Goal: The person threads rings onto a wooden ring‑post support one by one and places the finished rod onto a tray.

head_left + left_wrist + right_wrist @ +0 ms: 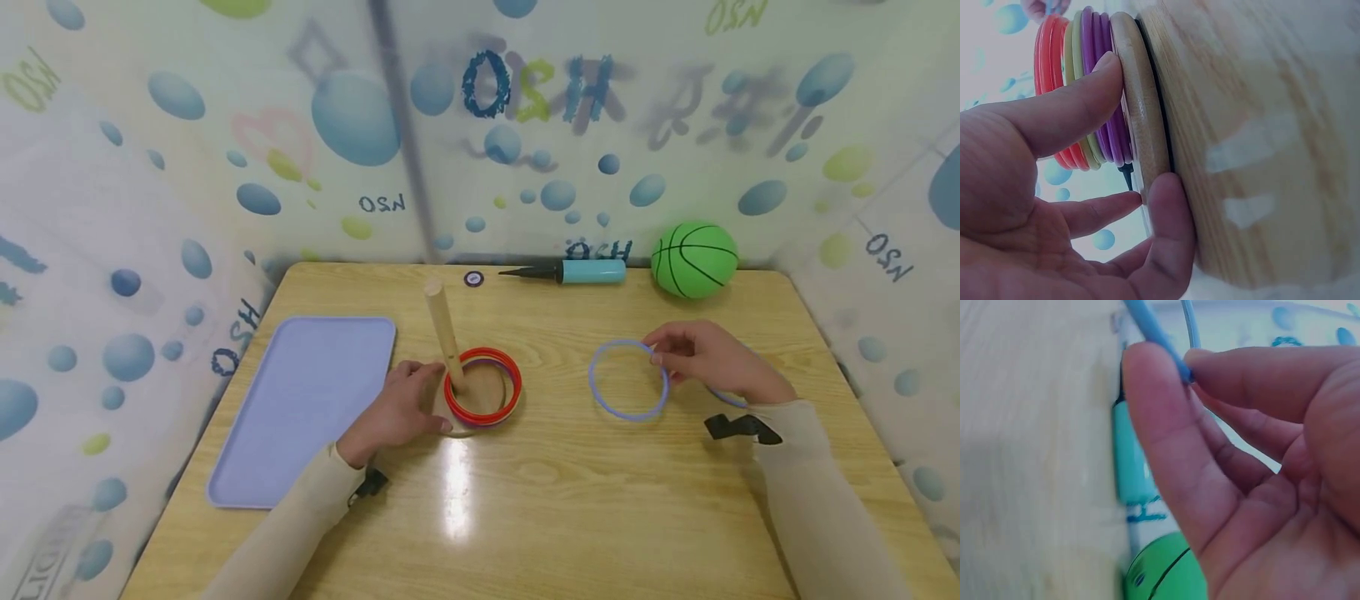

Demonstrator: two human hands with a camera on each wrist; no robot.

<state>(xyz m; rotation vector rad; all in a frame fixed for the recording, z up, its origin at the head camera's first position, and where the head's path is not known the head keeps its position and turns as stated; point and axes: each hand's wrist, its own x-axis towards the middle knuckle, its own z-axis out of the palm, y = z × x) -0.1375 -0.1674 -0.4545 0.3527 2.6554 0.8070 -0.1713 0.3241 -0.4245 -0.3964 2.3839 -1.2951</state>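
Note:
A wooden ring toss stand (442,329) with an upright peg and a round base stands left of the table's middle. Red, yellow-green and purple rings (480,419) are stacked around its peg; in the left wrist view the purple ones lie nearest the base (1142,106). My left hand (397,406) holds the rim of the base, its thumb and fingers spread around the edge. Between thumb and fingertips, my right hand (701,354) pinches a thin blue ring (592,387) at its right side. A second blue ring (726,399) lies on the table, partly hidden beneath the right hand.
A lavender tray (307,400) lies on the left of the wooden table (555,500). Along the back edge are a small dark round disc (473,279), a blue hand pump (592,272) with a black nozzle and a green ball (694,259). Printed curtains surround the table.

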